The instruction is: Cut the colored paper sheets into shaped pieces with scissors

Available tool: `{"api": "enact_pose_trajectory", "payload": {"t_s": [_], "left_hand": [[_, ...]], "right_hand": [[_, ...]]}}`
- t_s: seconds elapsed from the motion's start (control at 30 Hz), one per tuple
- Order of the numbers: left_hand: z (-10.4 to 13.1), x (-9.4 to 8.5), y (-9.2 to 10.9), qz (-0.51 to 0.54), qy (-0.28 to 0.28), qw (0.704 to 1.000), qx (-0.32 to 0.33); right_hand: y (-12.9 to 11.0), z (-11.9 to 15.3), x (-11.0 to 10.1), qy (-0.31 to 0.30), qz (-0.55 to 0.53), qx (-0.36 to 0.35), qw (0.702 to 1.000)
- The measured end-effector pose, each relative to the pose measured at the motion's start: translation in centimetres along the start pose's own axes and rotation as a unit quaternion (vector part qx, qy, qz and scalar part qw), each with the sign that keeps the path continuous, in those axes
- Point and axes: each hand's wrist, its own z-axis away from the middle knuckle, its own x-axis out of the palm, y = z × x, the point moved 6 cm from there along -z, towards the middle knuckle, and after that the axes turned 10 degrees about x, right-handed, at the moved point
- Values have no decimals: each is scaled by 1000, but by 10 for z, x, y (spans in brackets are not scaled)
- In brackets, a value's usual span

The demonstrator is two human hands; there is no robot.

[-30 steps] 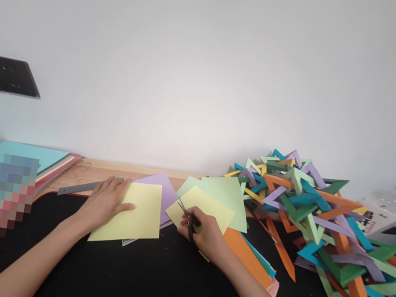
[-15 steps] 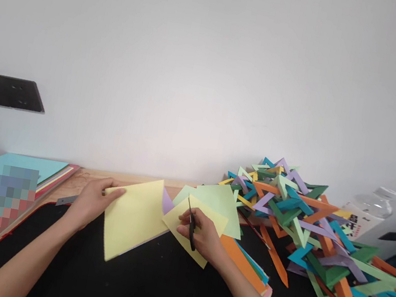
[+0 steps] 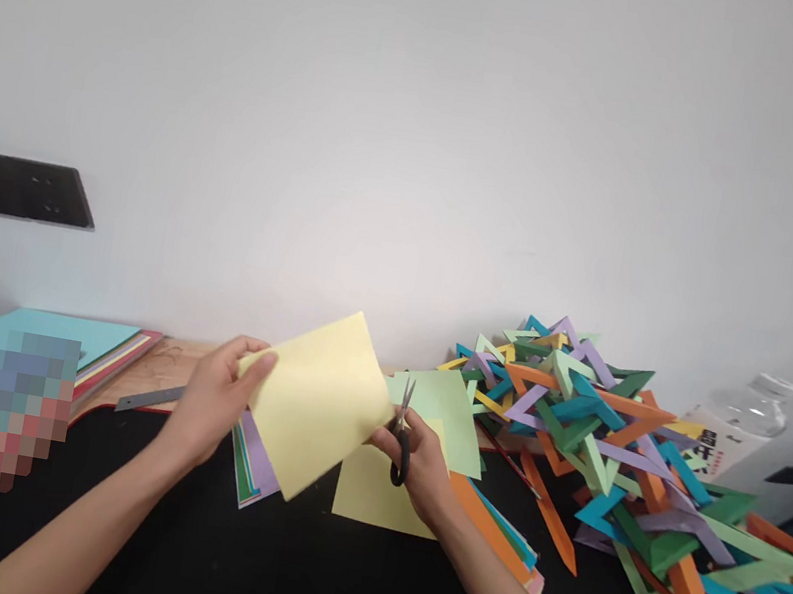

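A pale yellow sheet (image 3: 318, 401) is held up between both hands. My left hand (image 3: 220, 394) pinches its left corner, thumb on top. At its right corner are the fingers of my right hand (image 3: 419, 458), which also holds black-handled scissors (image 3: 403, 440) with the blades pointing up. Beneath the sheet, purple, green and blue papers (image 3: 254, 461) stick out on the black mat (image 3: 206, 569). Another yellow sheet (image 3: 370, 495) lies under my right hand, beside a light green sheet (image 3: 450, 407).
On the right is a heap of folded colored paper pieces (image 3: 607, 444), with a clear bottle (image 3: 748, 422) behind it. Orange and blue papers (image 3: 491, 526) lie near my right forearm. At the left are stacked colored sheets (image 3: 93, 337) and a metal ruler (image 3: 151, 398).
The held yellow sheet has been lifted and turned, and my right hand now meets its right corner. My left hand moved right. The lower yellow sheet lies flat at a different angle.
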Motion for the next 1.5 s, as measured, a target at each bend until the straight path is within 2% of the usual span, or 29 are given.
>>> {"api": "enact_pose_trajectory", "payload": {"t_s": [0.07, 0.17, 0.27, 0.37, 0.47, 0.57, 0.73, 0.77, 0.8, 0.93, 1.07, 1.23, 1.37, 1.5], "left_hand": [[4, 18, -11, -21, -67, 997, 19], [3, 29, -38, -95, -106, 988, 55], [-8, 24, -66, -204, -95, 970, 89], [-15, 21, -86, -293, -120, 942, 112], [-13, 25, -92, -356, -156, 912, 131], [-9, 30, -90, -403, -171, 887, 145], [-7, 33, -83, -440, -171, 865, 168], [-7, 33, -82, -442, -168, 864, 170], [-7, 33, -82, -442, -166, 864, 172], [-8, 30, -82, -428, -148, 875, 171], [-7, 28, -81, -384, -125, 900, 165], [-9, 20, -79, -279, -79, 949, 123], [-20, -2, -70, -150, -24, 988, 37], [-24, -14, -47, 31, -57, 998, -27]], "right_hand": [[1, -1, -5, 45, 35, -5, 998], [2, 0, -21, 146, 118, -16, 982], [-3, 5, -42, 259, 225, -28, 939], [-12, 11, -59, 332, 323, -46, 885], [-23, 16, -69, 371, 394, -79, 837], [-31, 19, -74, 400, 437, -102, 799], [-43, 27, -69, 451, 499, -158, 723], [-45, 28, -66, 451, 495, -178, 722], [-46, 29, -63, 442, 478, -196, 734], [-42, 25, -53, 368, 380, -231, 816], [-32, 17, -40, 295, 330, -224, 868], [-16, 7, -31, 196, 235, -176, 936], [-8, 2, -28, 134, 143, -108, 975], [-3, -3, -24, 64, 25, -39, 997]]}}
